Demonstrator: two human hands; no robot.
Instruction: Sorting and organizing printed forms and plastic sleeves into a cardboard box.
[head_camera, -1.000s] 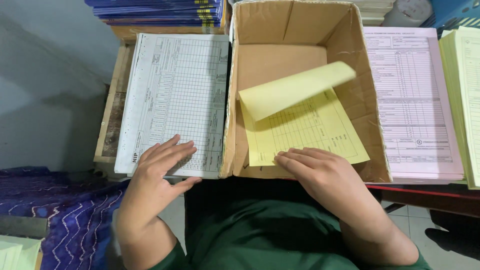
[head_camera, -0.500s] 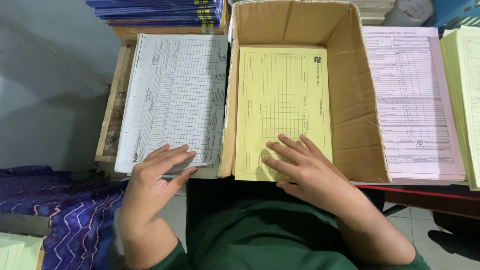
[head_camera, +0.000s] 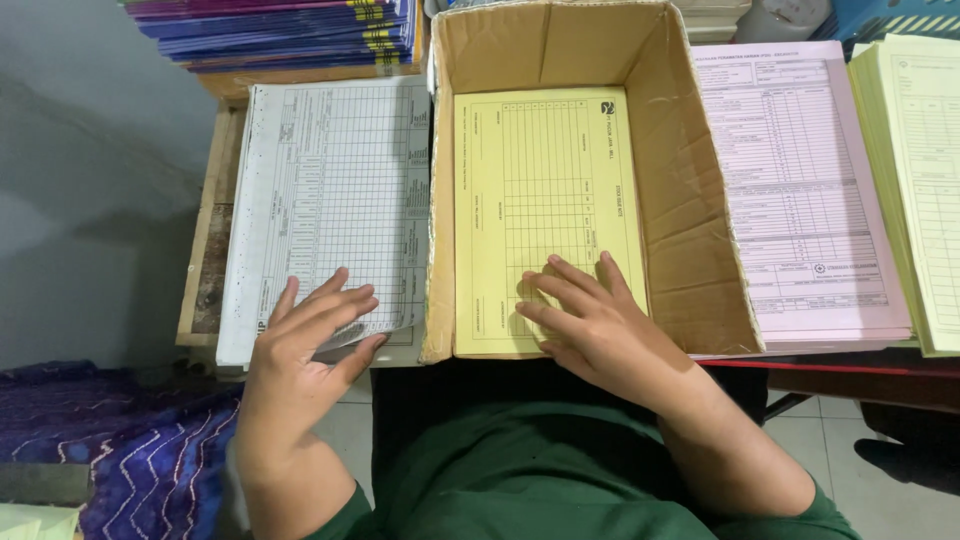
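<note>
Right hand (head_camera: 600, 325) flat, grip open on yellow form (head_camera: 545, 190), left hand (head_camera: 305, 345) pinching white sheet (head_camera: 330, 200)

The right hand (head_camera: 590, 325) lies flat on a yellow sheet (head_camera: 545, 200) in a box (head_camera: 690, 220). The left hand (head_camera: 305, 340) lifts a white sheet's (head_camera: 330, 200) corner (pink sheets (head_camera: 800, 190) lie beside).
</note>
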